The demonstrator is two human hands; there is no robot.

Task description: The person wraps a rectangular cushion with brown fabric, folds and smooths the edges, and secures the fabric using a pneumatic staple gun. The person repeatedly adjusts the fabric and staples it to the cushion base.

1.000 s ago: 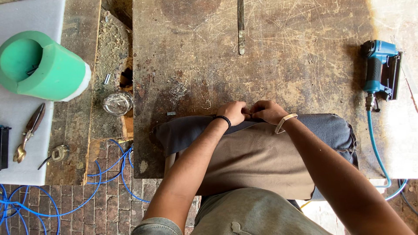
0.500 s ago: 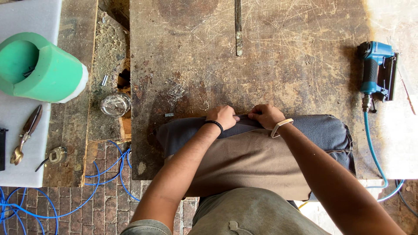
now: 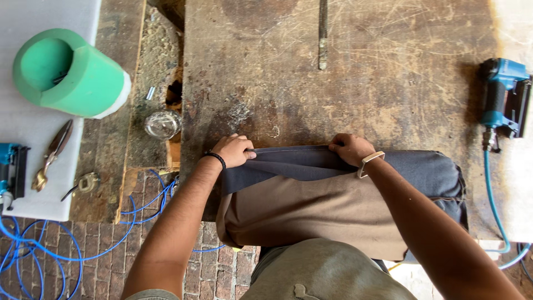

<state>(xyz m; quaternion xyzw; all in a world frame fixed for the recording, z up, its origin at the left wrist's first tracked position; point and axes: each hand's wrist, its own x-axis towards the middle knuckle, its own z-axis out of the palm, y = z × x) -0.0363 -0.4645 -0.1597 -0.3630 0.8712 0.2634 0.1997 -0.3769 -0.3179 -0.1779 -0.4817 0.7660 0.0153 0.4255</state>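
Note:
A padded seat cushion lies on the worn wooden workbench [image 3: 361, 83], its tan underside [image 3: 322, 208] facing up and dark grey fabric [image 3: 288, 164] wrapped over its far edge. My left hand [image 3: 233, 150] pinches the grey fabric at the cushion's left end. My right hand [image 3: 350, 149] grips the same fabric edge near the middle. The fabric is pulled taut between both hands. A bracelet sits on each wrist.
A blue pneumatic stapler [image 3: 502, 97] with a blue air hose [image 3: 494, 200] lies at the bench's right edge. At left, a white table [image 3: 33, 183] carries a green foam cylinder [image 3: 72, 75], pliers [image 3: 53, 153] and another blue tool [image 3: 11, 172]. Blue hose [image 3: 66, 250] coils on the brick floor. A glass jar [image 3: 162, 123] sits beside the bench.
My hands have spread apart along the fabric edge: the left moved left, the right moved right, stretching the grey fabric flat over the cushion's far side.

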